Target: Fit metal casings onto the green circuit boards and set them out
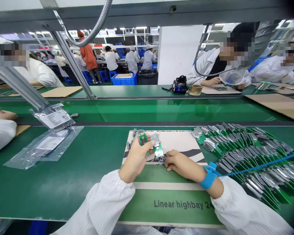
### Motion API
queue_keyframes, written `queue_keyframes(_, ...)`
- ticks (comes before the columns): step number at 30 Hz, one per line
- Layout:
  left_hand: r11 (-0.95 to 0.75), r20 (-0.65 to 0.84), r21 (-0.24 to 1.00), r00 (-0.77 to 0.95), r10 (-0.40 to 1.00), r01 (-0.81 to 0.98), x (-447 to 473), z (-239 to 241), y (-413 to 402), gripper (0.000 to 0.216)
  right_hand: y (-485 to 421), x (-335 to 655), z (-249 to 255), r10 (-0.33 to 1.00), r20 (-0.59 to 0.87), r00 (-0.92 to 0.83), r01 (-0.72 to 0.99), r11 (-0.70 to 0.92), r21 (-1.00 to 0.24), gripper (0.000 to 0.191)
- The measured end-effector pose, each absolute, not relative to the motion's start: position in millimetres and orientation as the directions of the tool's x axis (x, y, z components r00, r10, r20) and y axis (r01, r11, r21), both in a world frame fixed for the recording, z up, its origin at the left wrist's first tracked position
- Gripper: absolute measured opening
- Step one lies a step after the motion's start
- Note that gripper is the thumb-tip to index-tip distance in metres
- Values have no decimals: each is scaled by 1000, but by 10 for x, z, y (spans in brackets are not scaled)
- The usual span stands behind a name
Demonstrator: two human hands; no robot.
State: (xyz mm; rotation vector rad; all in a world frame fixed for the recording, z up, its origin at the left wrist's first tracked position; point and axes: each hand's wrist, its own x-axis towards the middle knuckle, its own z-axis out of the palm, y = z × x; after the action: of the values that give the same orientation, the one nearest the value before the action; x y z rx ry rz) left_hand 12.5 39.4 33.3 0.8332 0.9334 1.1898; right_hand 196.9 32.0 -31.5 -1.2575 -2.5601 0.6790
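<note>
My left hand (pixel 136 154) is closed on green circuit boards, with one board (pixel 157 147) bearing a silver metal part pinched under the thumb and another board (pixel 143 139) showing behind the fingers. Close beside it on the right, my right hand (pixel 177 162) has its fingers bent together at a scatter of small dark parts (pixel 159 158). Whether a part is between those fingertips is hidden. Both hands are over a printed cardboard sheet (pixel 166 176). A blue wrist strap (pixel 208 176) with a cord circles my right wrist.
Rows of green boards with silver parts (pixel 247 156) fill the right side. Plastic bags with labels (pixel 49 142) lie at left, near a metal post (pixel 72 62). Across the green belt (pixel 127 109), people work, near a tape roll (pixel 195 90). A neighbour's sleeve (pixel 1 135) shows at left.
</note>
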Motion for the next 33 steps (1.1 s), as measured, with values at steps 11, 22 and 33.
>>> queue_keyframes(11, 185, -153, 937, 127, 980, -296, 68, 104, 353, 35, 270, 1996, -320, 770, 83, -633, 603, 557, -571, 23)
queue_keyframes(22, 145, -125, 980, 142, 982, -134, 51, -78, 282, 27, 157, 2173, -79, 795, 220, -566, 381, 488, -785, 25)
queue_keyframes(33, 116, -112, 993, 236, 965, -2, 98, 23, 192, 17, 82, 2189, 8, 852, 311, -421, 239, 435, -868, 8)
